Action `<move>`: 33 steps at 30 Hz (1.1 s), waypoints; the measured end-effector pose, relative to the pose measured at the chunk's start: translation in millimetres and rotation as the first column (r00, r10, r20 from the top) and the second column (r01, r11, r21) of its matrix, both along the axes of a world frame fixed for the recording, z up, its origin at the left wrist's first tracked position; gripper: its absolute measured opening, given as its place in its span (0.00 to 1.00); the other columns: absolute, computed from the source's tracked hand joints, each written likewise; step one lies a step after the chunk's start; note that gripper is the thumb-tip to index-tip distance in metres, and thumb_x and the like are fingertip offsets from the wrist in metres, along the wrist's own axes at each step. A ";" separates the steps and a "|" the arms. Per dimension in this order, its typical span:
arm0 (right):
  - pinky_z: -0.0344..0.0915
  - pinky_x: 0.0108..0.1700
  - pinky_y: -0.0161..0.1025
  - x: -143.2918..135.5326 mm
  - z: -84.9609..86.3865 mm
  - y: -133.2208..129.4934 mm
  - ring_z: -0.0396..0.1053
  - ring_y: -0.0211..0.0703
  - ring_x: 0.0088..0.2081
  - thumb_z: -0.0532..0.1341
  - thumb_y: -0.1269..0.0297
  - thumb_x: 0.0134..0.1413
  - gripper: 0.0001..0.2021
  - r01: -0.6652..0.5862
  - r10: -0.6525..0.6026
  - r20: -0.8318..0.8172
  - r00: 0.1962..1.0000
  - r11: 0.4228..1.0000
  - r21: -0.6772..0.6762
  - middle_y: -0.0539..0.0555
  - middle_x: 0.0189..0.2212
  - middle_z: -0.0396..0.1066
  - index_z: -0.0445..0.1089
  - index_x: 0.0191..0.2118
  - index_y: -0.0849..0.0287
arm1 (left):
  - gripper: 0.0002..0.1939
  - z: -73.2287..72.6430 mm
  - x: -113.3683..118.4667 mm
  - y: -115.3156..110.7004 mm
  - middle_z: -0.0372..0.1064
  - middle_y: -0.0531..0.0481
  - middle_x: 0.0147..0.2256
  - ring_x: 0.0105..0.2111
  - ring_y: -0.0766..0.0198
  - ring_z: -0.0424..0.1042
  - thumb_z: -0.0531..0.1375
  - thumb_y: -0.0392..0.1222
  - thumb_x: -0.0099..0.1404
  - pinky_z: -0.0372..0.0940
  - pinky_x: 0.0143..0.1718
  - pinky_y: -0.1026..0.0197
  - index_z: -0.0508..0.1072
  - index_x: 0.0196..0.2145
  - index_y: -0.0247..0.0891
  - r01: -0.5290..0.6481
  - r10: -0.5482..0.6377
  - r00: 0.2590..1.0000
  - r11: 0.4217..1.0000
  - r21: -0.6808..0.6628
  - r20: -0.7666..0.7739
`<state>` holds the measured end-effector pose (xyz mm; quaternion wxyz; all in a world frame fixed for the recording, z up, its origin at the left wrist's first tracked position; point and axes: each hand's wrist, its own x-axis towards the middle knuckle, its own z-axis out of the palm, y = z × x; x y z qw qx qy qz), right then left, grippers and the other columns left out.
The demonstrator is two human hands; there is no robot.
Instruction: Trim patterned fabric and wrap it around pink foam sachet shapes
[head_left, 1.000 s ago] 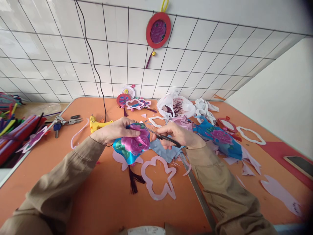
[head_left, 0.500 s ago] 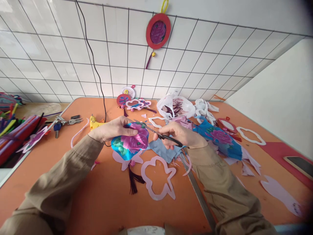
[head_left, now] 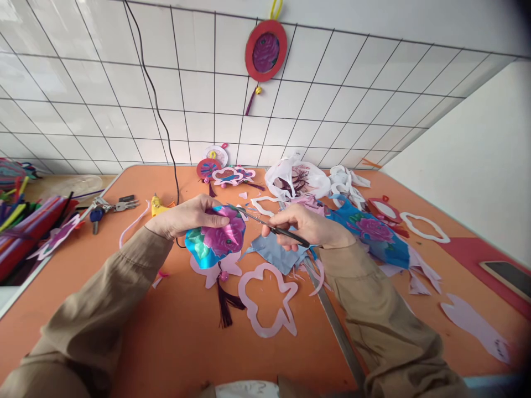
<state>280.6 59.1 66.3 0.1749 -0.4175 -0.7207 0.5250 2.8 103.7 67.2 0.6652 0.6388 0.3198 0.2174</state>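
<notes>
Pinched in my left hand (head_left: 191,217) is a piece of shiny blue fabric (head_left: 219,240) printed with a pink flower and green leaves. My right hand (head_left: 305,225) grips black-handled scissors (head_left: 286,235), their blades pointing left to the fabric's upper edge. Whether the blades are closed on the fabric I cannot tell. Below the fabric, a pink paper shape (head_left: 207,275) lies partly covered, with a dark tassel (head_left: 226,304) beside it. A pink flower-shaped paper frame (head_left: 249,320) rests on the table just right of the tassel. Blue scraps (head_left: 277,253) lie under the scissors.
On the orange table (head_left: 174,342) sit a yellow glue gun (head_left: 160,207), keys (head_left: 122,205), a white plastic bag (head_left: 315,179), a larger flowered cloth (head_left: 375,232) and a phone (head_left: 508,276). Finished-looking ornaments (head_left: 209,168) lean by the tiled wall; a red round one (head_left: 250,52) hangs above.
The fabric has shifted slightly left with my left hand and turned a little. My right hand with the scissors stays nearly where it was.
</notes>
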 end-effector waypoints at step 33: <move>0.68 0.33 0.35 -31.3 -19.5 7.7 0.75 0.38 0.30 0.73 0.57 0.44 0.24 0.361 -0.296 -0.571 0.766 0.932 0.002 0.47 0.28 0.72 0.70 0.47 0.58 | 0.14 -15.1 10.0 5.0 0.77 0.48 0.24 0.25 0.67 0.73 0.75 0.47 0.51 0.69 0.31 0.66 0.81 0.24 0.33 -0.066 0.060 0.946 0.998 0.009 0.320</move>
